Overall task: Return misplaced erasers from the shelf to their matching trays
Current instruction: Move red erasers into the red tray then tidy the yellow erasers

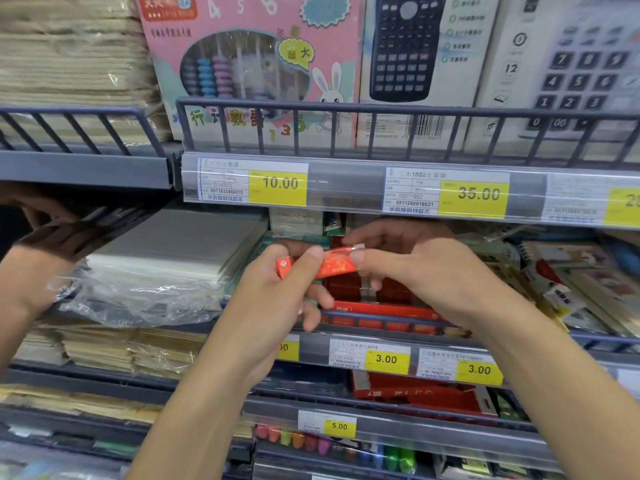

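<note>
Eraser (320,263) between both hands, above tray (377,311) on shelf (381,344); paper stack (173,244) left.

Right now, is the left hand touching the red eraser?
Touching. The head view shows the left hand pinching one end of the red eraser, its thumb lying across the wrapper, while the right hand holds the other end.

The shelf (381,322) carries a red tray (381,311), wrapped paper stacks (166,247) and notebooks (571,278).
</note>
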Tool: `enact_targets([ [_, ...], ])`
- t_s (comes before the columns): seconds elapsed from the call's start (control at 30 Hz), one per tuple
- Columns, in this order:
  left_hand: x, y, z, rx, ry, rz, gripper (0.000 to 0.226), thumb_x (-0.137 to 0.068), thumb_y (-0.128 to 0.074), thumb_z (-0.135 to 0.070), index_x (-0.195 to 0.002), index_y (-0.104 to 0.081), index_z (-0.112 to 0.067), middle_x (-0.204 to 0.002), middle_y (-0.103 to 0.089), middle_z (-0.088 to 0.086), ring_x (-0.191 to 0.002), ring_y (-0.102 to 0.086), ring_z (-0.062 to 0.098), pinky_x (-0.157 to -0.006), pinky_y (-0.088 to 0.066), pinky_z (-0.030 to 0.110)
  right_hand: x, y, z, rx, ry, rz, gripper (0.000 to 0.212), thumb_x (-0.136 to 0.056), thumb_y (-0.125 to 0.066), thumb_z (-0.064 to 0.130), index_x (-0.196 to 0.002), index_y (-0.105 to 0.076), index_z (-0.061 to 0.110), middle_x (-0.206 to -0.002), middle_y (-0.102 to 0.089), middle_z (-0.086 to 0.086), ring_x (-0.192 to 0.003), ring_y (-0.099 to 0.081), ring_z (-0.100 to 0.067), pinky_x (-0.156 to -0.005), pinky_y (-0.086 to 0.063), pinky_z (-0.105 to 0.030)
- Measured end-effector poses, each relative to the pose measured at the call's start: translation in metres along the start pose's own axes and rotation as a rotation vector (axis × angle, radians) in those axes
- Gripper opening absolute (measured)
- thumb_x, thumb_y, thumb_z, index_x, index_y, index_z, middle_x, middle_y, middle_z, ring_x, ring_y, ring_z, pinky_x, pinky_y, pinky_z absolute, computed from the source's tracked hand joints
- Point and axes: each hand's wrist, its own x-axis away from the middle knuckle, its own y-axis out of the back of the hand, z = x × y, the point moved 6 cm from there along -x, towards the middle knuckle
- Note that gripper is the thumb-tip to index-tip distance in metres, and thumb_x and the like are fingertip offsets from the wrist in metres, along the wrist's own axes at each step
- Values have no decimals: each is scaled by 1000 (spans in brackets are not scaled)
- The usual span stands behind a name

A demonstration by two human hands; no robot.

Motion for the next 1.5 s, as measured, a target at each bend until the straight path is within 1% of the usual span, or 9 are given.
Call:
enact_targets([
  [0.17,-5,17,5,-36,-8,-138,13,-98,-67,-27,-99,-63,-14,-66,-59,-3,-45,-39,9,-40,-30,19,-16,19,-25,-115,-212,-56,14,-93,-68,8,-105,-74,13,-77,-68,-5,-66,-60,-14,-63,-52,-23],
  [0.4,-8,23,3,43,33,-123,30,-79,-67,-14,-107,-57,-19,-72,-57,-4,-64,-49,12,-54,-41,26,-40,27,-54,166,-347,-50,15,-97,-64,13,-111,-69,12,-79,-70,0,-66,-64,-12,-71,-53,-23],
  [0.6,-2,21,-3,26,5,-44,35,-95,-59,1,-119,-59,-23,-83,-65,-8,-70,-57,11,-72,-45,34,-49,16,-55,495,-268,14,23,-85,-76,24,-106,-69,30,-95,-71,8,-72,-67,3,-65,-49,-15],
  [0.77,2,21,-4,4,-28,-2,38,-92,-75,-8,-123,-58,-21,-101,-79,-5,-77,-68,1,-84,-48,28,-53,6,-44,772,-114,-14,23,-87,-72,34,-110,-69,38,-91,-57,22,-88,-58,-7,-74,-42,-21],
  [0.93,3,20,-4,-28,-71,21,28,-91,-77,-15,-115,-68,-26,-104,-80,-1,-80,-70,3,-74,-54,19,-54,2,-38,861,-40,-20,16,-89,-72,33,-104,-70,39,-77,-45,27,-69,-46,2,-57,-29,-11],
  [1.2,5,18,-8,-53,-112,2,24,-91,-77,-17,-108,-76,-33,-101,-79,-9,-69,-64,1,-64,-50,13,-51,-4,-38,952,12,55,22,-91,-71,33,-112,-75,30,-100,-51,10,-100,-56,-15,-83,-42,-25],
  [1.27,4,19,-7,-45,-105,-25,19,-89,-79,-18,-104,-76,-29,-96,-79,-5,-65,-62,0,-60,-49,13,-47,-2,-35,885,16,40,20,-91,-69,38,-110,-74,33,-102,-58,9,-98,-58,-14,-84,-45,-26],
  [1.37,4,19,-5,-62,-113,-52,16,-87,-80,-19,-101,-77,-26,-88,-78,-6,-62,-61,-1,-59,-48,11,-34,0,-27,368,-19,18,21,-90,-70,29,-109,-73,39,-91,-71,16,-83,-65,-4,-78,-50,-18],
  [1.5,3,17,-5,-90,-137,-60,16,-87,-81,-23,-103,-77,-25,-86,-78,-10,-64,-63,-4,-59,-48,9,-8,-8,-4,186,154,175,41,-89,-73,21,-122,-64,43,-97,-71,10,-84,-69,-19,-81,-57,-34],
])
